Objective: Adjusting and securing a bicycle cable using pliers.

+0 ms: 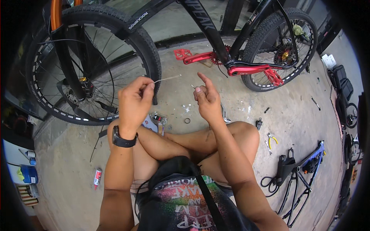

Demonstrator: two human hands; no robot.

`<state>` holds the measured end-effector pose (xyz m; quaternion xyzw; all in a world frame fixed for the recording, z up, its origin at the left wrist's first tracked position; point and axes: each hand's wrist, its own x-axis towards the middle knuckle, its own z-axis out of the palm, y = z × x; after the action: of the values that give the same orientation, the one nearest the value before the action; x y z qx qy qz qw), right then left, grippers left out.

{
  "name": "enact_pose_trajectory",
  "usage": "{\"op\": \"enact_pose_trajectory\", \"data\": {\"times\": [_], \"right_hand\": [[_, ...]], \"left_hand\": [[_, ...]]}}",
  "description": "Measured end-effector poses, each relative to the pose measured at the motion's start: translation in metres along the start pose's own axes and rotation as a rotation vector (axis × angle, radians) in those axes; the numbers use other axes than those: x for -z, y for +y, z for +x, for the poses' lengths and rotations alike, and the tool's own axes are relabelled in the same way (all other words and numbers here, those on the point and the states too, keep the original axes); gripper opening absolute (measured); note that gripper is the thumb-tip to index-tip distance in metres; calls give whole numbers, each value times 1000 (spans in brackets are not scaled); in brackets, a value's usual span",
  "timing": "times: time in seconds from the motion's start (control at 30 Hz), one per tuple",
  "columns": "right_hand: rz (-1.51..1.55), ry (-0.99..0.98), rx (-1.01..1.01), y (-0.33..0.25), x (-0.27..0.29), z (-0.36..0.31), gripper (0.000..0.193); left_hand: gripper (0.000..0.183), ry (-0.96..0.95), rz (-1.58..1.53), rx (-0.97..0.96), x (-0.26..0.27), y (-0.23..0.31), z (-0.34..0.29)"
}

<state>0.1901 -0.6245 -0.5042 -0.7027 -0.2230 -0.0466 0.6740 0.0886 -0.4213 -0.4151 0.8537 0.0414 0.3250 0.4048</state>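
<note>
A thin, pale, nearly straight strand (167, 79) juts out above the concrete floor (77, 154), pinched between thumb and finger of the raised left hand (135, 101). The right hand (209, 101), index finger extended, pinches a small pale sliver (193, 86). Near the floor's far edge stands one bicycle (204, 27): two wheels (154, 54), two red pedals (182, 54).
</note>
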Motion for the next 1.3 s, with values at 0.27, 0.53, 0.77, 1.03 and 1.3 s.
{"op": "enact_pose_trajectory", "data": {"times": [0.27, 0.53, 0.77, 1.03, 1.3], "right_hand": [[6, -302, -140, 26, -9, -13, 15], [-111, -525, 17, 20, -17, -19, 7], [-116, -657, 115, 13, 0, -11, 12], [-777, -603, -27, 27, 53, -13, 22], [-810, -636, -85, 21, 56, -41, 25]], "left_hand": [[5, -56, 24, 75, 2, -22, -8], [25, -284, 31, -92, -31, -39, -32], [11, -480, 118, -89, -11, -55, -29], [15, -569, 148, 118, -29, -124, -34], [59, -465, 406, -227, -74, -85, -54]]}}
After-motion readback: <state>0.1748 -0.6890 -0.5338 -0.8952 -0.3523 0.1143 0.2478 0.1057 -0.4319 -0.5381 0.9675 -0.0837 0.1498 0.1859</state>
